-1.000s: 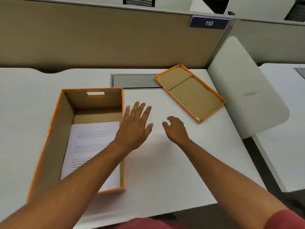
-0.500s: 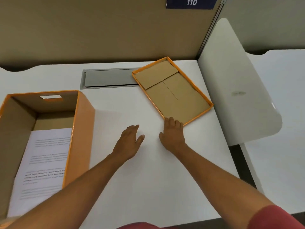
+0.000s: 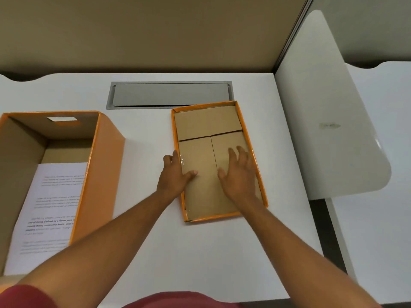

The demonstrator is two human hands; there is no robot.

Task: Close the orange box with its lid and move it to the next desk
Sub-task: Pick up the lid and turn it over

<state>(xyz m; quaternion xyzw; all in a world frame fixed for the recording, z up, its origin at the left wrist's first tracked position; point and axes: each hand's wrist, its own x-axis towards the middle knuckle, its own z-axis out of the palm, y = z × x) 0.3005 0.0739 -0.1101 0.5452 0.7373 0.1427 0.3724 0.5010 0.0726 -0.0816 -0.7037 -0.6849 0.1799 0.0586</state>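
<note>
Your left hand (image 3: pixel 172 177) grips the lid's (image 3: pixel 206 127) left rim, thumb inside; your right hand (image 3: pixel 240 176) lies spread inside it. The orange box (image 3: pixel 106 156) stands open on the desk (image 3: pixel 200 252), paper (image 3: pixel 51 210) inside.

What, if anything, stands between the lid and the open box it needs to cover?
Nothing visible: only bare desk separates the lid, under the left hand and right hand, from the box.

Illumination is even, soft and moderately bright, from overhead. The white desk (image 3: pixel 155 252) shows no glare. Shadows are faint and diffuse, falling beside the orange box (image 3: pixel 104 174) and beneath the forearms. Wide-angle distortion bends straight edges near the frame borders. Printed text on the paper (image 3: pixel 53 207) is blurred.
</note>
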